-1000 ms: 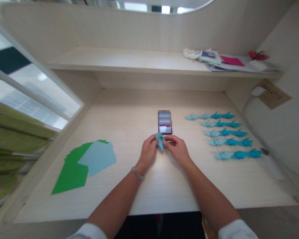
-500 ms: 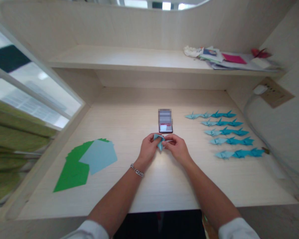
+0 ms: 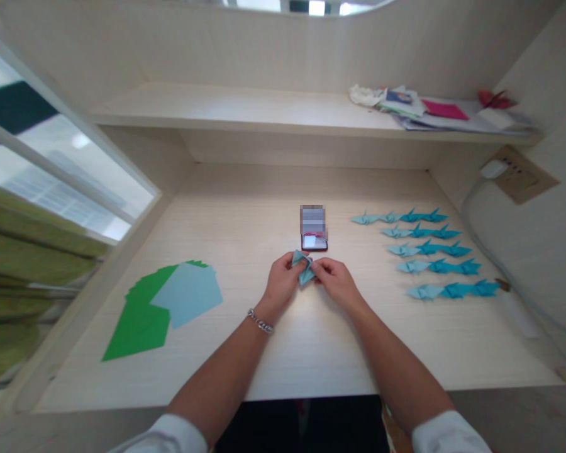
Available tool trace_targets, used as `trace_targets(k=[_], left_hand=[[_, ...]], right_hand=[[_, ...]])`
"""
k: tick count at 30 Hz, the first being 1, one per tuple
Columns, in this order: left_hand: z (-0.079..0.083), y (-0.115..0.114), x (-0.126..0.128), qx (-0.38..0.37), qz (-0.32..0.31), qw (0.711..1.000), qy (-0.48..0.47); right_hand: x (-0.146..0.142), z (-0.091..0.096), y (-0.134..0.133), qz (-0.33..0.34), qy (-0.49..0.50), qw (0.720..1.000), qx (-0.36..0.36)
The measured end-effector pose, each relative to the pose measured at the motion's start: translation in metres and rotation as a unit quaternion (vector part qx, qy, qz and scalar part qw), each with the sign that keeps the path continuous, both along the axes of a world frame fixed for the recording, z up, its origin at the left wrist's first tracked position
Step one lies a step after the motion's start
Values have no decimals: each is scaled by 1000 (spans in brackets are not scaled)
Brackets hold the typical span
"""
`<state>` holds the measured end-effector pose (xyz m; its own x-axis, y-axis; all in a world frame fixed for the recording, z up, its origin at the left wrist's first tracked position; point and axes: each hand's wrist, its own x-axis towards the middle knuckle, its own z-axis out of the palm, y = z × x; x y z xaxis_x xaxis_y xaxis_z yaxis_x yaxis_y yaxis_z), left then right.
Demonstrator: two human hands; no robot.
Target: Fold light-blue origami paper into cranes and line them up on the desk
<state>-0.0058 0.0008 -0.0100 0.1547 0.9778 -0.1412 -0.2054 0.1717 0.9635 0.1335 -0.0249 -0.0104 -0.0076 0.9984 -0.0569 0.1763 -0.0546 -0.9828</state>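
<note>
A small piece of light blue folded paper (image 3: 304,274) is held between my two hands over the middle of the desk. My left hand (image 3: 282,280) pinches its left side, the thumb lying across the front. On the other side, my right hand (image 3: 334,280) grips the right edge between thumb and fingertips. Part of the paper is covered by the fingers. Just beyond the hands stands a small folding phone (image 3: 314,241), its upper half blurred out. Rows of blue folded paper cranes (image 3: 424,250) lie to the right.
Fanned green paper sheets (image 3: 136,321) and light blue sheets (image 3: 191,292) lie at the left of the desk (image 3: 245,207). A raised shelf (image 3: 236,107) holds papers (image 3: 443,110) at its right. A white cable (image 3: 471,220) hangs from a wall socket (image 3: 523,175).
The folded paper is opened wider at its lower right. My right fingers have shifted slightly right along its edge, while my left hand keeps its grip.
</note>
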Motion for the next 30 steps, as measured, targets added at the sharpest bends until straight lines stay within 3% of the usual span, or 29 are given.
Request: trace_targets(k=[10,30], left_hand=[[3,-1,-3,51,-23,997,61],[4,0,-5,93,-31,987,129]], right_hand=[[0,7,0,-31,61,998,-1],[7,5,1,-51,-38,997,40]])
